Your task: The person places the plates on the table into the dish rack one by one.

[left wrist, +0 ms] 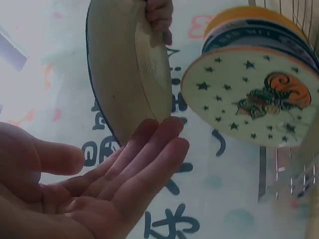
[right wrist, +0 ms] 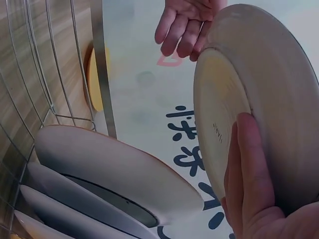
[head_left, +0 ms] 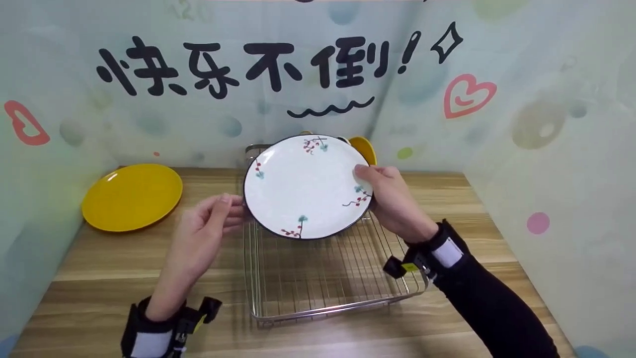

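A white plate with a dark rim and small painted branches is held up over the wire rack. My right hand grips its right edge, thumb on the face; in the right wrist view its fingers lie against the pale underside. Close by the plate's left rim is my left hand, fingers extended and thumb apart. Seen from the left wrist, the plate's underside stands tilted beyond the left fingertips.
On the table's left lies a yellow plate. Several plates lean in the rack; the left wrist view shows one with stars and an orange figure. A yellow rim peeks out behind the held plate. Printed cloth walls surround the table.
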A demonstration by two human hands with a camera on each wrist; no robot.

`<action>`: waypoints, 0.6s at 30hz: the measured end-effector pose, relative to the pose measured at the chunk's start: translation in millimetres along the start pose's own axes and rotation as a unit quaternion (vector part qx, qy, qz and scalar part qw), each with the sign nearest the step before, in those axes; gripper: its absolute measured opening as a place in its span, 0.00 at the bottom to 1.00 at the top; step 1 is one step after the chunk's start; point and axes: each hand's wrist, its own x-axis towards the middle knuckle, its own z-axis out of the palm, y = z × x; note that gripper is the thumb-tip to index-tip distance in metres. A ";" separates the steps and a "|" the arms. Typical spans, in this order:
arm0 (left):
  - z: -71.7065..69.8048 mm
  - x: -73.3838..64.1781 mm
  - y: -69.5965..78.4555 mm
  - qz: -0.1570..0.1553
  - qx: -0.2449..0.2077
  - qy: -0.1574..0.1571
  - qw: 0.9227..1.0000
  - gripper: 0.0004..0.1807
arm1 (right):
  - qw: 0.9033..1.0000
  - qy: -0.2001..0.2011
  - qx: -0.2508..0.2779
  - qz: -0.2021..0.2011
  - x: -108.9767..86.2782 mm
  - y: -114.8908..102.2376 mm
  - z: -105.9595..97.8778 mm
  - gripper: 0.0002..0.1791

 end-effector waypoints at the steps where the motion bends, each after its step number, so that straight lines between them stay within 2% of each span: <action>1: -1.8 1.6 -2.4 0.013 0.044 0.014 0.999 0.21 | 1.000 0.003 -0.001 -0.002 0.4 -1.8 0.3 0.17; 3: -3.5 5.2 -9.5 0.027 0.126 0.032 0.991 0.21 | 1.000 0.008 -0.004 -0.003 2.0 -5.8 0.8 0.18; 4: -2.9 6.7 -13.8 0.024 0.162 0.032 0.986 0.22 | 1.000 0.011 -0.008 -0.003 2.9 -8.2 0.9 0.18; 7: 3.5 9.8 -29.2 0.008 0.262 -0.004 0.965 0.26 | 1.000 0.015 -0.024 -0.008 6.4 -15.3 0.6 0.18; 10: 16.6 11.8 -43.4 -0.018 0.314 -0.058 0.948 0.32 | 0.998 0.026 -0.047 -0.015 9.6 -22.8 0.4 0.17; 12: 26.2 13.8 -51.7 -0.022 0.338 -0.072 0.938 0.35 | 0.998 0.028 -0.058 -0.021 11.5 -27.8 1.0 0.17; 14: 34.3 15.8 -58.6 -0.029 0.352 -0.077 0.932 0.39 | 0.996 0.034 -0.077 -0.029 13.0 -33.0 2.4 0.17; 18: 43.8 18.1 -69.6 -0.014 0.388 -0.064 0.920 0.41 | 0.989 0.043 -0.131 -0.048 16.7 -42.8 7.6 0.18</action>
